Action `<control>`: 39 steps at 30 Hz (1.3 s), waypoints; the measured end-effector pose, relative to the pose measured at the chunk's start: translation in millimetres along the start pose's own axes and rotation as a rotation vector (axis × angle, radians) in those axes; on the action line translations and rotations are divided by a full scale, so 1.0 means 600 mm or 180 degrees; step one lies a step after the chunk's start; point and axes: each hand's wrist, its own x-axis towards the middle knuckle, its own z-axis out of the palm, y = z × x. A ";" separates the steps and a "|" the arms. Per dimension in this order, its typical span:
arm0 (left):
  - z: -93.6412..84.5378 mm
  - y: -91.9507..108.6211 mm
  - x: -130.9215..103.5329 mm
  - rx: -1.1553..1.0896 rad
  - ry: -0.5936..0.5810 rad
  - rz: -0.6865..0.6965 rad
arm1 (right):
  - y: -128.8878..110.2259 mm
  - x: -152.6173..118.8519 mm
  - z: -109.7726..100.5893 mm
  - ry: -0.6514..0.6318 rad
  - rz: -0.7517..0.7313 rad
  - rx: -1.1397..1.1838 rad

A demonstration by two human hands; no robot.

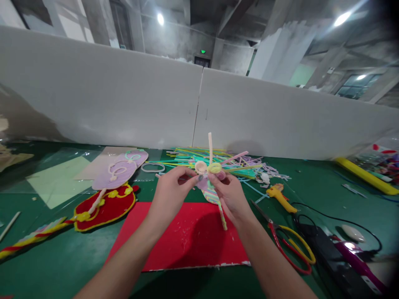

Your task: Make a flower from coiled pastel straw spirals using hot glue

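Observation:
Both hands hold a small pipe-cleaner flower (214, 167) above a red sheet (190, 236). My left hand (174, 187) pinches its left side, near a pale peach coil (200, 167). My right hand (229, 193) grips the right side, with its thumb just below a yellow coil. A pale pink stem (210, 147) sticks up from the flower, and pink and yellow stems point to the right. Under the coils hangs a striped pastel leaf shape (210, 196) with a short fuzzy stalk (223, 218). The fingertips partly hide the flower's centre.
Loose pipe cleaners (187, 155) are heaped behind the hands. Red-and-yellow scissors (288, 245), a yellow glue gun (282, 199) and a black power strip (333, 261) lie right. Left are a red fuzzy piece (106, 209), a purple piece (116, 170) and a green sheet (57, 178).

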 end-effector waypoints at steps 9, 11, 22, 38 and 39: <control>-0.004 0.003 0.004 -0.0250 -0.0246 0.0009 | 0.000 0.002 -0.003 0.0000 0.0186 0.0293; -0.005 0.004 0.006 -0.0408 -0.0300 -0.0091 | -0.001 0.002 -0.002 -0.0024 0.0234 0.0418; -0.012 0.005 0.004 -0.0133 -0.0393 0.0598 | -0.006 0.003 -0.005 -0.0020 0.0667 0.0732; -0.013 -0.017 0.014 0.0169 -0.0259 0.1088 | -0.024 -0.005 -0.019 -0.0579 0.0978 0.0459; -0.013 -0.018 0.015 0.0204 -0.0248 0.1127 | -0.025 -0.005 -0.020 -0.0614 0.1017 0.0457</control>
